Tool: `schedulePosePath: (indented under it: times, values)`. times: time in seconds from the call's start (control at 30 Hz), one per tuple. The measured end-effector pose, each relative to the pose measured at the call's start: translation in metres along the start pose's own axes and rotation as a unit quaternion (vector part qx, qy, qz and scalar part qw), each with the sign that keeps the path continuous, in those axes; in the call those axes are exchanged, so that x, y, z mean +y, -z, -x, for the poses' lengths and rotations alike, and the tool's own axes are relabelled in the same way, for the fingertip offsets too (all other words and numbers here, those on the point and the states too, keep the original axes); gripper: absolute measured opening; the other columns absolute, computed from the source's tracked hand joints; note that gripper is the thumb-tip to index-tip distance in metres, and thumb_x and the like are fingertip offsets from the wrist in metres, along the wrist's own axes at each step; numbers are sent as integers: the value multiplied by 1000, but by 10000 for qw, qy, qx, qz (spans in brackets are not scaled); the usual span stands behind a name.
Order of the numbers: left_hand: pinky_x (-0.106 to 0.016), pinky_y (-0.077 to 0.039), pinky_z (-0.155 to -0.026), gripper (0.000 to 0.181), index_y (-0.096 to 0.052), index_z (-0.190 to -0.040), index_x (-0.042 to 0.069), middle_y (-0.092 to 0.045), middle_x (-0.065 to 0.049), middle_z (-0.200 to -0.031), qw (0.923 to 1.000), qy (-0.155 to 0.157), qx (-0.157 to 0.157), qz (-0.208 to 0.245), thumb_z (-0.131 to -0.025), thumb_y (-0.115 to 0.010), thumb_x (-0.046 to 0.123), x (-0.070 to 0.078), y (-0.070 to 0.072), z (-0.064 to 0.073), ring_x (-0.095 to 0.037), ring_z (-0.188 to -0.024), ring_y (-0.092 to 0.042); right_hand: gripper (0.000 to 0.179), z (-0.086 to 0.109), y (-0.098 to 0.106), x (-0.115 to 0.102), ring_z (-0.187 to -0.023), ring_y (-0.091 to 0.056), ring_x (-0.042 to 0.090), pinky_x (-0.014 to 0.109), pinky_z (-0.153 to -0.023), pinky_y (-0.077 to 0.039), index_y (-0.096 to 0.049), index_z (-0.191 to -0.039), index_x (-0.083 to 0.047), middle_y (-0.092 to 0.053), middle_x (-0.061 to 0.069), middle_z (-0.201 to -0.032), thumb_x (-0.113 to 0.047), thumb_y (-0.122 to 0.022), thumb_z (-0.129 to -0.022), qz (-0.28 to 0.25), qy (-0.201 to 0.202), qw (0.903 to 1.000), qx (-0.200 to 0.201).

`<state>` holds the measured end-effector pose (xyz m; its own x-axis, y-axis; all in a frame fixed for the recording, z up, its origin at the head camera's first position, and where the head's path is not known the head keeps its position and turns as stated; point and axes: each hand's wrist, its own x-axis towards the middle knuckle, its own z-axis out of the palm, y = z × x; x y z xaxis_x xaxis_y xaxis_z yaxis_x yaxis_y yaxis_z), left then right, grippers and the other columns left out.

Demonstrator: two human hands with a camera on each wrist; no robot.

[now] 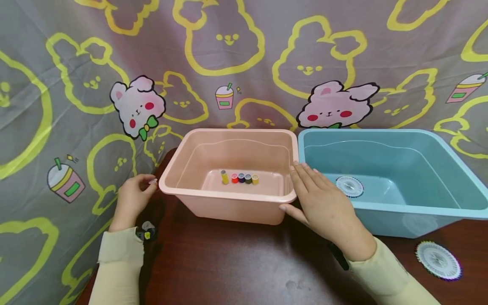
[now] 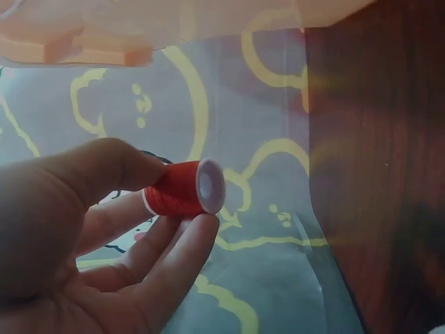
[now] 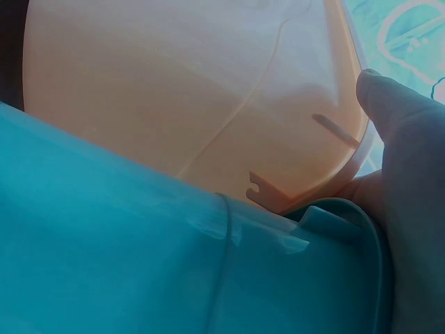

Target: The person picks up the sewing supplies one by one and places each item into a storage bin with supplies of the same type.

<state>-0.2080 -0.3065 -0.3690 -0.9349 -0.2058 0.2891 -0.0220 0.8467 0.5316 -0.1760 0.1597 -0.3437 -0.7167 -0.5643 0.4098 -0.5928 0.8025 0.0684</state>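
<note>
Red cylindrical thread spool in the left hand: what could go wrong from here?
The left hand pinches the spool, which might slip. It is outside the pink rectangular plastic bin, so a drop could miss it. The right hand touches that bin's rim and might shift it.

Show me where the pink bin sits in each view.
Head: pink bin, picture middle, left of the blue bin.
Left wrist: pink bin, across the top, mostly left.
Right wrist: pink bin, upper middle, above the blue bin.
Shared landmark: patterned curtain.
</note>
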Motion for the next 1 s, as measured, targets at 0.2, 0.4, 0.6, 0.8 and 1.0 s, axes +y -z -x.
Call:
schedulePosePath:
  times: [0.2,0.4,0.6,0.8,1.0]
  values:
    - [-59,-54,-88,32,-65,-123,-8,-65,-31,-120,9989,377,-74,274,-101,-60,15,7,6,-1,-47,-106,-65,88,0,-1,0,-145,-39,37,51,-115,-36,-42,-150,6,-40,22,-156,-67,-43,-99,-9,-5,10000,-88]
    - [-58,-54,-90,33,-65,-124,-7,-64,-30,-123,9985,444,2,333,-101,-59,17,17,14,-5,-46,-108,-65,88,-1,-1,0,-144,-39,37,51,-114,-37,-42,-150,6,-39,23,-156,-64,-51,-98,-1,-5,10000,-68]
    - [-56,-51,-93,33,-67,-123,-6,-64,-29,-122,9982,297,439,277,-99,-60,17,26,23,-7,-44,-106,-67,90,0,-2,1,-144,-40,37,51,-114,-38,-43,-149,7,-41,23,-155,-69,-37,-100,4,22,10000,24]
    - [-53,-50,-93,33,-69,-120,-2,-66,-24,-117,9960,158,817,331,-97,-63,21,38,27,-7,-39,-104,-67,93,1,-2,0,-143,-42,37,51,-113,-39,-44,-148,7,-42,23,-155,-71,-26,-100,4,33,9999,153]
    - [-20,-53,-79,30,-71,-118,-2,-64,-21,-107,9922,-218,1220,103,-96,-65,18,50,30,-4,-36,-101,-69,93,1,-2,0,-143,-41,37,51,-113,-38,-43,-149,7,-42,23,-155,-71,-27,-100,5,19,9999,103]
